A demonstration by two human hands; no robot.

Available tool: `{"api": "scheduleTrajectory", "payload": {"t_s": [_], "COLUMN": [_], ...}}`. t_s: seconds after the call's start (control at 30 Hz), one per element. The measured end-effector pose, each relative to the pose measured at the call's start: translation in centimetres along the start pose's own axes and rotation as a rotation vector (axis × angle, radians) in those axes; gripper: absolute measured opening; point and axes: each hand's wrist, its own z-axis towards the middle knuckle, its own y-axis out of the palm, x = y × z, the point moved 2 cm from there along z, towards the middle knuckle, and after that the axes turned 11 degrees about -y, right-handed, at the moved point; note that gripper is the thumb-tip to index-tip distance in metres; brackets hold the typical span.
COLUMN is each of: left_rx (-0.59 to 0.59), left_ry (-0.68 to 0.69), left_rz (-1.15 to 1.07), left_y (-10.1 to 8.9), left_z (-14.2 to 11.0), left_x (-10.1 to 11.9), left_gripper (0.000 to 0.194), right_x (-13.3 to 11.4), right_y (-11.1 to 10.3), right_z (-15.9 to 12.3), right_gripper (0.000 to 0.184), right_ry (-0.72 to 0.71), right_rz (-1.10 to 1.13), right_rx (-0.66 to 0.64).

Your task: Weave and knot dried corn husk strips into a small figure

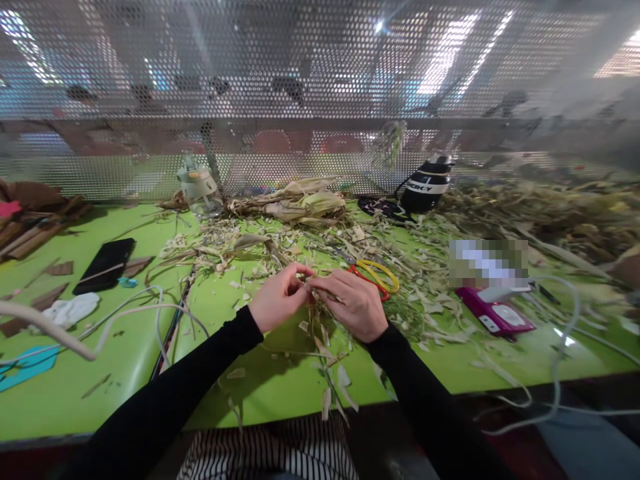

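Note:
My left hand (283,298) and my right hand (353,303) meet above the green table, fingertips pinched together. Between them is a thin stem with dried corn husk pieces (320,333), dangling toward the table's front edge. My fingers cover its upper end. Just beyond my right hand lie scissors (379,275) with red and yellow handles, their blades partly among husk scraps (240,250). A bundle of dried corn husks (305,205) rests farther back.
A clear bottle (201,193) and a black bottle (427,187) stand near the perforated metal screen (320,87). On the left are a black phone (106,265) and a crumpled tissue (73,310). A magenta device (500,317) with white cables sits right.

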Motion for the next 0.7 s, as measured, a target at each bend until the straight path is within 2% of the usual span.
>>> {"api": "scheduleTrajectory", "payload": {"t_s": [0.2,0.3,0.43,0.6,0.7], "left_rx": [0.104,0.135,0.188,0.121,0.05], "left_ry": [0.076,0.092,0.124,0.017,-0.054], "left_rz": [0.265,0.319,0.307,0.142,0.16], "left_y": [0.1,0.3,0.4,-0.1,-0.7], "left_z": [-0.6,-0.7,-0.6,-0.2,0.0], "left_x": [0.2,0.3,0.3,0.0,0.0], "left_gripper": [0.031,0.03,0.029,0.028,0.027], "right_x": [0.1,0.1,-0.1,0.1,0.6], "right_y": [0.5,0.7,0.7,0.4,0.2], "right_z": [-0.1,-0.3,-0.4,-0.1,0.0], "right_gripper": [0.015,0.016,0.016,0.02,0.022], "right_ry": [0.2,0.269,0.29,0.339,0.362], "right_rz": [0.286,0.338,0.371,0.408,0.467], "right_rx": [0.168,0.184,0.164,0.097,0.093]}}
